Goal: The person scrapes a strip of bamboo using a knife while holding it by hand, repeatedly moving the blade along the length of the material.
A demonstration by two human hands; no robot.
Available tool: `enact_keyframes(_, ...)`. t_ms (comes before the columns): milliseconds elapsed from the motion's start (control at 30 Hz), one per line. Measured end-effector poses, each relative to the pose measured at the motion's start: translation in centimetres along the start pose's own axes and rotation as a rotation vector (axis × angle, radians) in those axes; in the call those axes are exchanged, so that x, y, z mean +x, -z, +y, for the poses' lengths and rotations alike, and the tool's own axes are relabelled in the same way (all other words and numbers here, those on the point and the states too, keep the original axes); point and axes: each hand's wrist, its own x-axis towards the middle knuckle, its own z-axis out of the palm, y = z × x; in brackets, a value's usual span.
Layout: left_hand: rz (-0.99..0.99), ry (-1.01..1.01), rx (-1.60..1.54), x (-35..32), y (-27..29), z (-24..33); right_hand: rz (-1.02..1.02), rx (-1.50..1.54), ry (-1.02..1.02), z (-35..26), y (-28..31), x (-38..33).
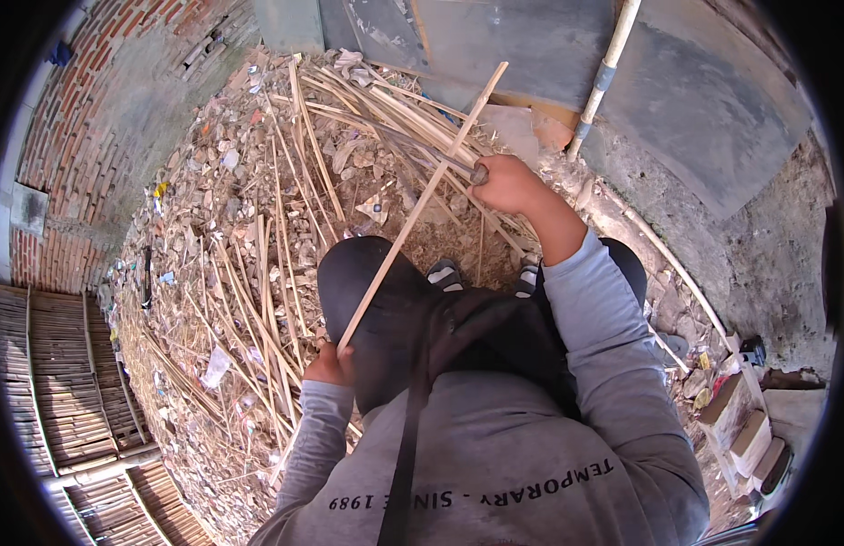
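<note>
A long, pale bamboo strip (395,250) slants across my lap from lower left to upper right. My left hand (329,364) is closed round its lower end, beside my left knee. My right hand (511,188) is wrapped round the handle of a long knife, whose dark, narrow blade (440,156) points to the far left. The blade meets or crosses the strip just left of my right fist; whether it touches the wood I cannot tell. Beyond the strip's far end lies a heap of split bamboo strips (372,96).
More loose strips (281,196) lie on ground strewn with rubble and litter at the left. A brick wall (94,118) and slatted bamboo panels (71,373) stand on that side. Grey sheets (522,41) and a pole (606,77) are ahead; wooden blocks (747,441) sit at the right.
</note>
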Motion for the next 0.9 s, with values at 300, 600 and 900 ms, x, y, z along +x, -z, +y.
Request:
enact_keyframes(300, -0.009, 0.019, -0.021, 0.0, 0.0, 0.2, -0.194, -0.026, 0.115, -2.4, -0.2, -0.9)
enact_keyframes(600, 0.008, 0.009, -0.03, 0.0, -0.4, -0.2, 0.049, -0.045, -0.025, -1.8, 0.6, -0.9)
enact_keyframes(900, 0.003, 0.002, -0.039, 0.0, -0.4, -0.5, -0.05, -0.024, 0.131, -2.3, 0.8, -1.2)
